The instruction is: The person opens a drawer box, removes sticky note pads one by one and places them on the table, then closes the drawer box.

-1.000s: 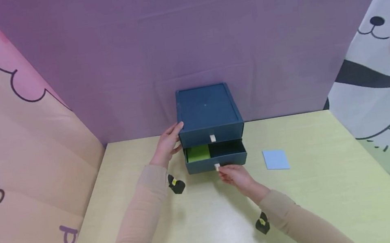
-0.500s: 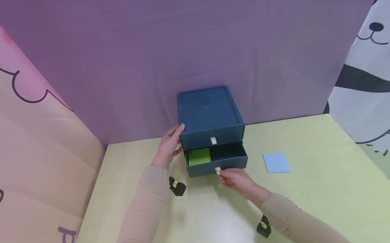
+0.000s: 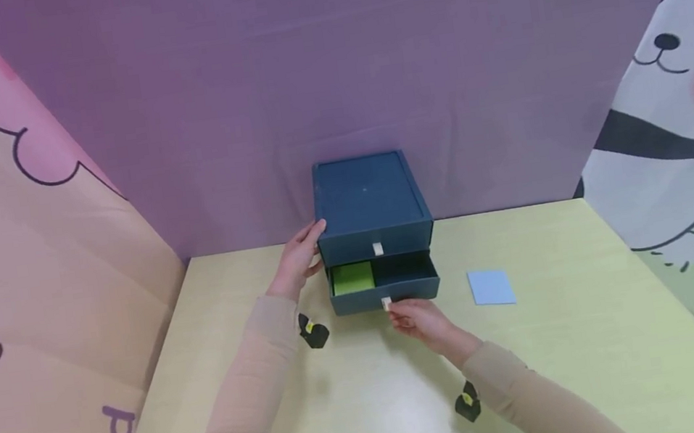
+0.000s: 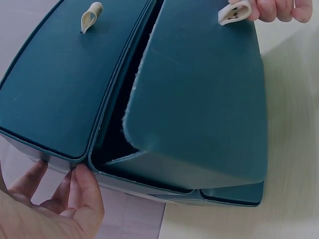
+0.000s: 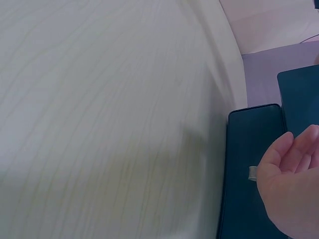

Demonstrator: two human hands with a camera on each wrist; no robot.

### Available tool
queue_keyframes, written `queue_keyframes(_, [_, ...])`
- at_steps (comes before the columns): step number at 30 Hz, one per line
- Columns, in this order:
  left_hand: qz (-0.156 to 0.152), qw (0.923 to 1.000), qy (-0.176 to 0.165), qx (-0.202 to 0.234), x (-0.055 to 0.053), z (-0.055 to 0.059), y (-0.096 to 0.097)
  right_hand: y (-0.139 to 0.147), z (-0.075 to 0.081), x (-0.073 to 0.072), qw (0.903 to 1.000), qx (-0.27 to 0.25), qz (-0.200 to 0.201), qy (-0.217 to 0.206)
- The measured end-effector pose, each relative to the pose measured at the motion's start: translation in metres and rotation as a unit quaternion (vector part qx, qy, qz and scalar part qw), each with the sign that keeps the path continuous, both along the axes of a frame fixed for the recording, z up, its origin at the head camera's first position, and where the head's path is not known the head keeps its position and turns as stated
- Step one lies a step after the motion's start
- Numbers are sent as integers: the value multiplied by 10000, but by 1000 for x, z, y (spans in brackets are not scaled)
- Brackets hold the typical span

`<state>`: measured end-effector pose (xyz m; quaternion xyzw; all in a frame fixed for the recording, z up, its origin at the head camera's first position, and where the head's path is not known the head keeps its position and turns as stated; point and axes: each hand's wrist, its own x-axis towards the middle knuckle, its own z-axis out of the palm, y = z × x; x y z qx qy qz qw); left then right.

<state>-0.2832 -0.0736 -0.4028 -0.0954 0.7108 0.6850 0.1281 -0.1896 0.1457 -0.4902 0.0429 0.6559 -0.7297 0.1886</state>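
A dark blue drawer cabinet (image 3: pixel 365 192) stands at the back of the table. Its drawer (image 3: pixel 410 293) below the top one is pulled partway out, and a green square item (image 3: pixel 353 278) lies in the drawer's left part. My right hand (image 3: pixel 423 322) pinches the cream pull tab (image 4: pixel 234 12) on that drawer's front. At the cabinet's left side, my left hand (image 3: pixel 297 259) presses its fingertips (image 4: pixel 89 181) to the side wall near the front corner. The top drawer (image 4: pixel 60 74) is closed, with its own looped tab (image 4: pixel 91 16) hanging free. Underneath, a lower drawer front (image 5: pixel 254 134) shows in the right wrist view.
A light blue square (image 3: pixel 491 287) lies on the pale wooden table (image 3: pixel 372 403) right of the cabinet. Two small black pieces with yellow marks show beside the forearms, the left one (image 3: pixel 315 332) and the right one (image 3: pixel 467 402). Behind the cabinet hangs a purple cloth (image 3: pixel 366 60).
The head view shifts slightly. Both hands keep their places on the cabinet and the tab, and the drawer stays out by nearly the same amount.
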Motion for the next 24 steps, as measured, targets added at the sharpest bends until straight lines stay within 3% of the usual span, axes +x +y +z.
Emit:
queue_keyframes(15, [7,10000,49,49,-1,6,-1,1,3,-4,9997,85,228,7])
queue_keyframes(24, [46,9999,-29,84,3,4,0,1,-4,3,9988,481,-87,93])
